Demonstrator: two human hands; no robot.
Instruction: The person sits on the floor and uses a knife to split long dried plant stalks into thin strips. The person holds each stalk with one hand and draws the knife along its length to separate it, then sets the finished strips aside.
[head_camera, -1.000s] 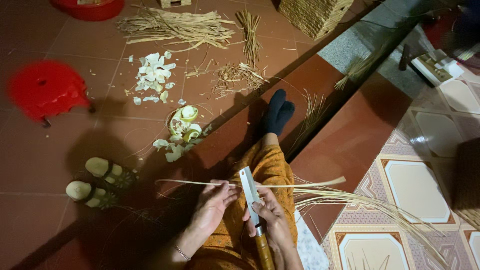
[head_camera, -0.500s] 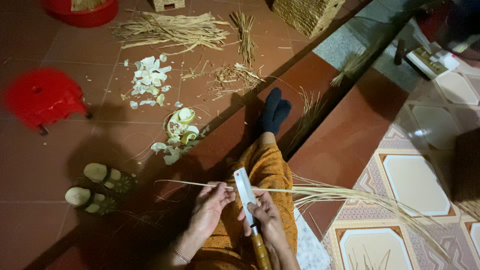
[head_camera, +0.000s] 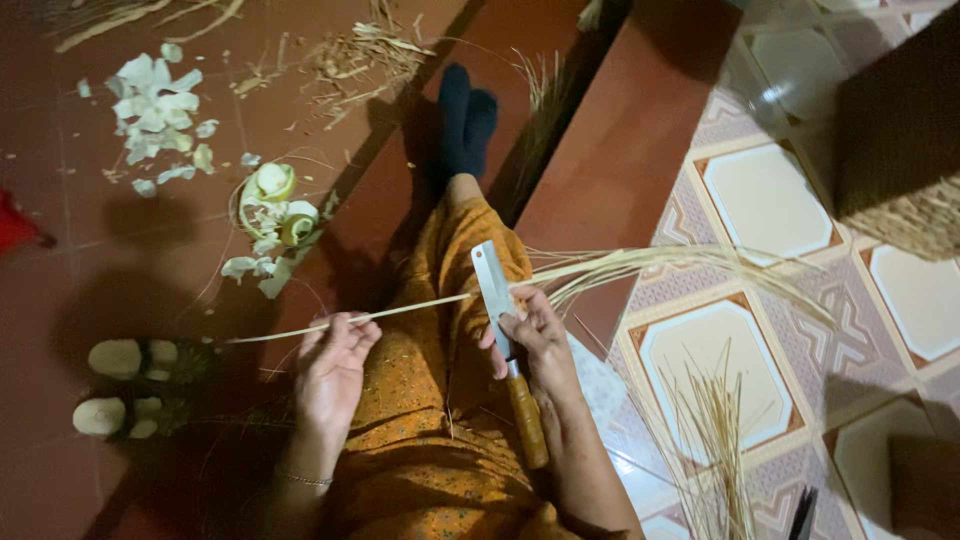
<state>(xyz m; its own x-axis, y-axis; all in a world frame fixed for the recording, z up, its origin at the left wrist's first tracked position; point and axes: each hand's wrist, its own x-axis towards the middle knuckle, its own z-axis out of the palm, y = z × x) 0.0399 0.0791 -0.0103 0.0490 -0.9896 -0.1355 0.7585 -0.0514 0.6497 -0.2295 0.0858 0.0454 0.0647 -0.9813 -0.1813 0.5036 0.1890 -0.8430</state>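
Bamboo strip (head_camera: 400, 311), thin and pale, is held level across the lap, over orange patterned trousers (head_camera: 420, 400). It is pinched near its left end by the left hand (head_camera: 330, 365), grip clenched on the strip w/ fingertips. A flat-bladed knife (head_camera: 497, 290) w/ wooden handle is grasped in the right hand (head_camera: 535, 345), grip closed round the handle, blade upright & set against the strip at about mid-length. Right of the blade the strip is seen fanned into several fine slivers (head_camera: 680, 262), so that part is judged already split; the stretch left of the blade is whole, left to do. More thin slivers (head_camera: 705, 430) lie on the patterned tile floor (head_camera: 760, 200) at right. Pale shavings & curls (head_camera: 265, 215) are scattered on the red floor at left, near a pair of sandals (head_camera: 125, 385). A dark sock (head_camera: 465, 115) is seen at the foot.
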